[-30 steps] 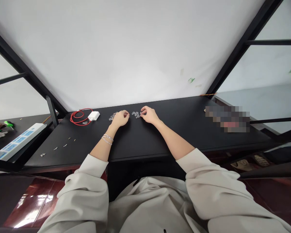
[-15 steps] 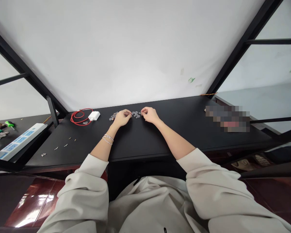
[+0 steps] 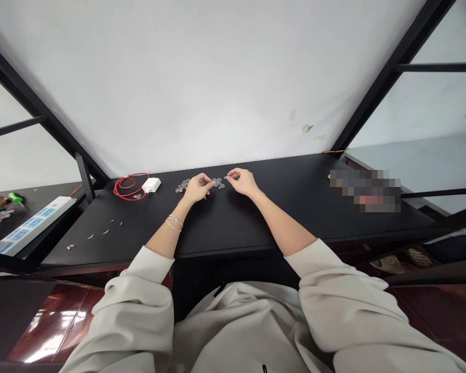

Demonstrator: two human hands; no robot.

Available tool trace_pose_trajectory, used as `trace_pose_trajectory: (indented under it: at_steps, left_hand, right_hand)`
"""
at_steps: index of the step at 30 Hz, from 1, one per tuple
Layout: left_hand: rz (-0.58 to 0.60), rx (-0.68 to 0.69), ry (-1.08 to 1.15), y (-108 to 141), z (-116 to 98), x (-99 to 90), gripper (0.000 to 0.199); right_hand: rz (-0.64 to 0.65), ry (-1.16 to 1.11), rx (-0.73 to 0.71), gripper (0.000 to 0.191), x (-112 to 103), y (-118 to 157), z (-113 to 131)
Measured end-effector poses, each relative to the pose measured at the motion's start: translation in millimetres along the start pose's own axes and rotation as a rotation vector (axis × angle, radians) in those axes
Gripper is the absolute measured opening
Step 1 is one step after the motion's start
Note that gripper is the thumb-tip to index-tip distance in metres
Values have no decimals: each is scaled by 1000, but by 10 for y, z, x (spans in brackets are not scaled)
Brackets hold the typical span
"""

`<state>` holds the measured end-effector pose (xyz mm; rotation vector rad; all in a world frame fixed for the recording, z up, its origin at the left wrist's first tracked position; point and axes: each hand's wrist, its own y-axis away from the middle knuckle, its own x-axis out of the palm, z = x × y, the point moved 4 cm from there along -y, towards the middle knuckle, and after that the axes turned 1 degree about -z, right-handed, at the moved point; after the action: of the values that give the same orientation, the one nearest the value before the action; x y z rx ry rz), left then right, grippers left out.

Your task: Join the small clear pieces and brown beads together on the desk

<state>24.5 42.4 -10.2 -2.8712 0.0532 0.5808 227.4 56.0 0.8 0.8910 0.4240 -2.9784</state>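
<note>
My left hand [image 3: 198,188] is closed in a pinch at the left side of a small cluster of clear round plastic pieces [image 3: 219,183] on the black table. Whatever lies between its fingertips is too small to make out. To the right of that cluster, my right hand [image 3: 242,182] pinches a tiny clear plastic piece [image 3: 226,177] between thumb and forefinger. More clear round pieces [image 3: 181,185] lie in a second group, partly hidden behind my left hand.
A white charger [image 3: 151,185] with a coiled red cable [image 3: 120,191] lies left on the black table [image 3: 225,228]. Several small pale bits [image 3: 105,232] are scattered near its front left. A blurred-out object [image 3: 365,191] lies right. A white power strip [image 3: 34,225] is beyond the frame post.
My left hand has shifted slightly right, its fingertips now over the cluster's left part. My right hand has moved a little right, still pinching the tiny clear piece.
</note>
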Motion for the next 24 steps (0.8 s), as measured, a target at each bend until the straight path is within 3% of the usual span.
trace_pose_trajectory:
  at_steps: [3,4,7,13,18,24]
  left_hand:
    - [24,26,28,-3,-1,23,27]
    - [34,32,39,-5,2,28,27]
    - [55,36,65,-10,9,36,28]
    - [129,-9,70,16,-14,82,28]
    - [128,-26,-64,30,0,61,31]
    - [172,-10,-157,6,51,46,29]
  right_hand:
    - [235,-127,-55,25,131,120,115]
    - [251,-137,-69,22,157,156,154]
    - [235,-137,-64,15,196,217,228]
    - [291,-37,-62,21,186,239,269]
    - [271,34,-69,11,181,227,243]
    - [319,-48,-120,4,267,176,163]
